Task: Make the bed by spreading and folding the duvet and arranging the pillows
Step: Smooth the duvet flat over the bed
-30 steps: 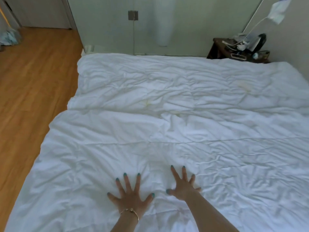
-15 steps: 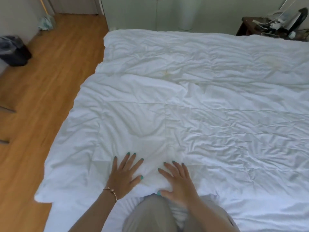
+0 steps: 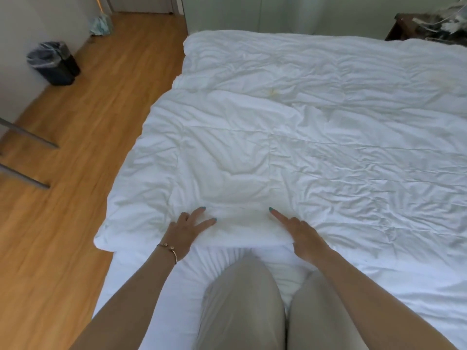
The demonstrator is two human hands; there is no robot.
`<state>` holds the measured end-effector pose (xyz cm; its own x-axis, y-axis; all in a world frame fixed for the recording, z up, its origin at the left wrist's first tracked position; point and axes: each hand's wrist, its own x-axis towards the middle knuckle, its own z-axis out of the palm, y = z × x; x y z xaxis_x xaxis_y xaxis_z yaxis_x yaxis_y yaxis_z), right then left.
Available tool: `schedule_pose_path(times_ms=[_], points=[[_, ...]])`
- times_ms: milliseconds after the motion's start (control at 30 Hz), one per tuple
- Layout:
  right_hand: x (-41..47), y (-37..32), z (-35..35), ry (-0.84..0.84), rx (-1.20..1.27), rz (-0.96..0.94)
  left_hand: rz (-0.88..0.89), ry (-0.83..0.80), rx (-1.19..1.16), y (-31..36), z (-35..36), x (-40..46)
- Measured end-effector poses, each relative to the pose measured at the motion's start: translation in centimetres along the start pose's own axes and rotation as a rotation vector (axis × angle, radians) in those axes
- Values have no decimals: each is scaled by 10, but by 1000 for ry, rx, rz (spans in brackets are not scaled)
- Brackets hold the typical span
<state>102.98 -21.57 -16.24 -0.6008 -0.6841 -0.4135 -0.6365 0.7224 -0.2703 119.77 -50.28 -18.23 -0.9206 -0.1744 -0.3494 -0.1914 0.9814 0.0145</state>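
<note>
Head view has the crumpled white duvet (image 3: 290, 137) spread over the bed, its near edge under both hands: left hand (image 3: 185, 231) flat, fingers spread, right hand (image 3: 302, 234) pressing, forefinger out, so smoothing underway, folding likely next.

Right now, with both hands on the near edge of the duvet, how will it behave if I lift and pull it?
The duvet is creased all over, so it will probably sag and fold between the left hand and the right hand. Its puffy edge suggests it is light but bulky. It may slide easily over the sheet.
</note>
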Motion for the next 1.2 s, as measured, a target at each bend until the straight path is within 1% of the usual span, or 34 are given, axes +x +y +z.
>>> schedule_pose_path(times_ms=[67,133,200,267,367,400,433,467,500,533,567,600,633,667,700,733,800,867,900,933,967,1000,1033,1067,1100,1133,1167,1200], points=[[-6,0,-3,-84,-18,-25,59,7,15,-10,-2,-10],[-17,-2,3,-209,-69,-76,116,-78,10,-11,-3,-25],[-26,-3,13,-282,-77,-97,153,-175,-2,-6,4,-38],[-24,-2,15,-292,-106,-106,149,-200,-40,-3,10,-40],[-17,5,16,-263,-80,-89,106,-225,-207,-16,5,-38],[-20,8,17,-253,-80,-83,66,-225,-237,-23,3,-38],[-21,13,22,-249,-98,-95,-15,-184,-278,-30,0,-40],[-24,16,25,-265,-114,-92,-140,-108,-344,-37,-4,-41],[-23,20,33,-275,-93,-92,-329,8,-470,-42,-8,-42],[-20,19,36,-272,-87,-145,-550,126,-610,-47,-8,-38],[-14,16,41,-278,-55,-144,-748,181,-688,-52,-10,-34],[-7,14,46,-279,-39,-92,-897,151,-735,-56,-9,-29],[-1,13,49,-300,-34,-31,-968,47,-703,-57,-5,-27],[2,13,50,-317,-41,11,-987,-75,-671,-59,2,-28],[7,11,48,-313,-61,58,-963,-184,-617,-61,8,-31],[8,12,48,-325,-32,51,-965,-268,-578,-65,16,-34],[-1,17,44,-345,236,96,-1038,-362,-505,-72,17,-28],[-5,16,38,-272,415,110,-1153,-438,-472,-66,-9,4],[-4,19,35,-201,503,130,-1151,-396,-502,-55,-26,26],[-1,21,32,-90,582,147,-1078,-248,-568,-41,-40,49],[-1,23,28,26,576,177,-936,-48,-657,-19,-54,71],[0,29,27,136,457,210,-737,122,-714,9,-66,89],[0,37,28,233,242,257,-524,223,-746,42,-75,102],[-2,45,30,262,52,330,-329,230,-743,76,-77,110],[-4,51,33,215,-39,413,-181,147,-676,110,-71,115],[-5,58,39,144,-61,474,-87,12,-535,137,-55,118],[-5,65,47,69,-26,505,-54,-126,-355,155,-36,119],[-5,70,52,-8,-6,508,-65,-224,-199,166,-17,119]])
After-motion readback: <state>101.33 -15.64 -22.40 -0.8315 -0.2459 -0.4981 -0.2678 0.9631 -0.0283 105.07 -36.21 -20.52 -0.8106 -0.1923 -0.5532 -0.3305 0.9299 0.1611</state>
